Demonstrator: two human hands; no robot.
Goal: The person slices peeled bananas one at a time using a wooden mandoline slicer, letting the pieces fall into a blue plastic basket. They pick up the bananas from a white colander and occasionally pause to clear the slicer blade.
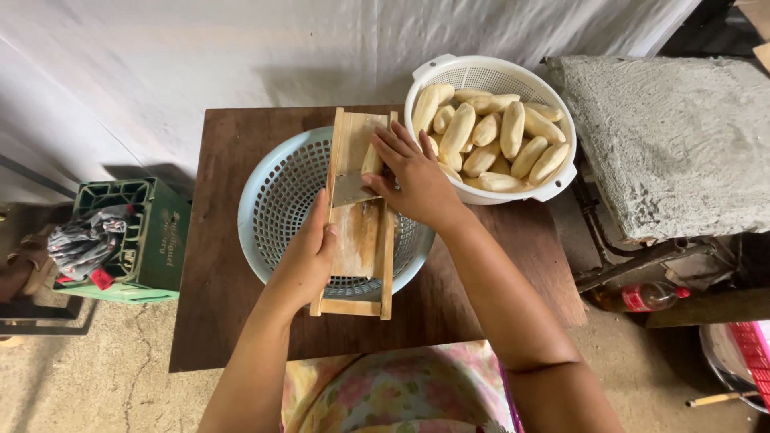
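Note:
A wooden slicer board (358, 232) with a metal blade (353, 189) lies across a pale blue basket (277, 204) on a brown table (233, 144). My left hand (307, 256) grips the board's left rail. My right hand (413, 178) presses a peeled pale plantain (371, 158) onto the board just above the blade. A white colander (437, 68) at the table's far right holds several peeled plantains (513, 128).
A green crate (152, 232) with a grey cloth (84, 240) stands left of the table. A rough concrete slab (682, 136) sits to the right, a plastic bottle (642, 297) below it. A white sheet hangs behind.

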